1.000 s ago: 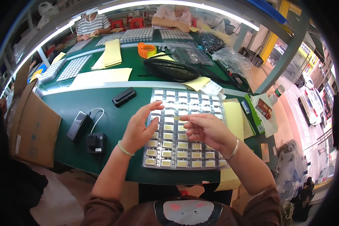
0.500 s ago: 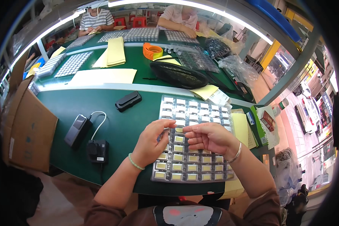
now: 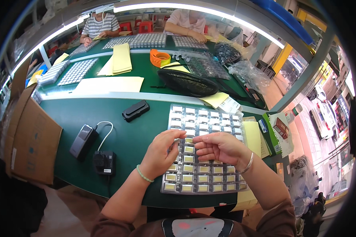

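A green, smooth-surfaced worktop [image 3: 79, 114] spreads beneath everything near the person, bounded at its far side by a pale strip. At its left end stands a brown cardboard box [image 3: 37, 138] with an upright flap. A clear plastic rectangular tray [image 3: 197, 192], divided into rows of pockets, lies near the front edge, right of the middle; its far rows show white-faced silver pieces, its near rows yellow-faced ones. Yellow paper sheets [image 3: 252, 136] lie along the tray's right side. Beyond the pale strip rests a black mesh oval article [image 3: 188, 83].

The left hand [image 3: 160, 152], above the tray's left part, has its thumb and index finger spread, with a gap between them. The right hand [image 3: 221, 147] is over the tray's middle, its fingers bent and pointing left; whether they pinch anything cannot be told.

Left of the tray are a grey block-shaped device [image 3: 83, 140] with a white cable [image 3: 107, 134], a black cube-like adapter [image 3: 105, 162] and a black oblong case [image 3: 135, 110].

Smallest is a yellow-faced rectangular piece [image 3: 189, 140], between the two hands' fingertips; contact with either is unclear.
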`<state>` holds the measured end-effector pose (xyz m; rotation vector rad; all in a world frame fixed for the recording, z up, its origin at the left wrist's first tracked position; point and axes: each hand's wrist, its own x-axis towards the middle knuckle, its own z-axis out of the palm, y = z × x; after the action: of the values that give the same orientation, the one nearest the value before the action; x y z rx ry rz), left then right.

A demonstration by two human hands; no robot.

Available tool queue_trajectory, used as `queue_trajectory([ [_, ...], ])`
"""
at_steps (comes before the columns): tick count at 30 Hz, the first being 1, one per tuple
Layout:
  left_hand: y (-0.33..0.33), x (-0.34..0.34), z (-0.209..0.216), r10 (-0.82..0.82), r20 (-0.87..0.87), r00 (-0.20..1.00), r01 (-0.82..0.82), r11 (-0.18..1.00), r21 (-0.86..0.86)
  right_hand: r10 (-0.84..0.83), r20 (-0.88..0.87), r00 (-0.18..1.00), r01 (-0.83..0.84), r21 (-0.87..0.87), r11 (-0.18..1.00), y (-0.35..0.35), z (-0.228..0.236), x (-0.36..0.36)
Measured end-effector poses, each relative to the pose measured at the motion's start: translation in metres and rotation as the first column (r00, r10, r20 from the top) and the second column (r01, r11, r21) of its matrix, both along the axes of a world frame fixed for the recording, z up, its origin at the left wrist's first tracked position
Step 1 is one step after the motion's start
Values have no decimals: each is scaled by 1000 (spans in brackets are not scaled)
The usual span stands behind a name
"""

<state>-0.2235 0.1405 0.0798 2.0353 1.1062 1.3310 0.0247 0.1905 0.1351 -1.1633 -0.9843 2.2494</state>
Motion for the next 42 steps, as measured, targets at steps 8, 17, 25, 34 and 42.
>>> queue_trajectory([
  [8,-3,-3,9,15,-272,962,10,996,91,-4,56,998,1,46,999,-3,3,-3],
  [17,-6,-1,14,70,-379,923,-34,994,100,-42,242,969,-1,176,984,-21,17,-17],
  [25,-5,-1,12,55,-368,928,-26,996,82,-183,450,874,-104,540,835,-41,11,-28],
  [34,-3,0,9,27,-247,969,-19,999,34,-531,593,605,-728,682,-68,-46,-16,-22],
  [42,-3,1,11,41,-242,969,-21,996,81,-533,541,650,-679,729,-89,-42,-25,-20],
])
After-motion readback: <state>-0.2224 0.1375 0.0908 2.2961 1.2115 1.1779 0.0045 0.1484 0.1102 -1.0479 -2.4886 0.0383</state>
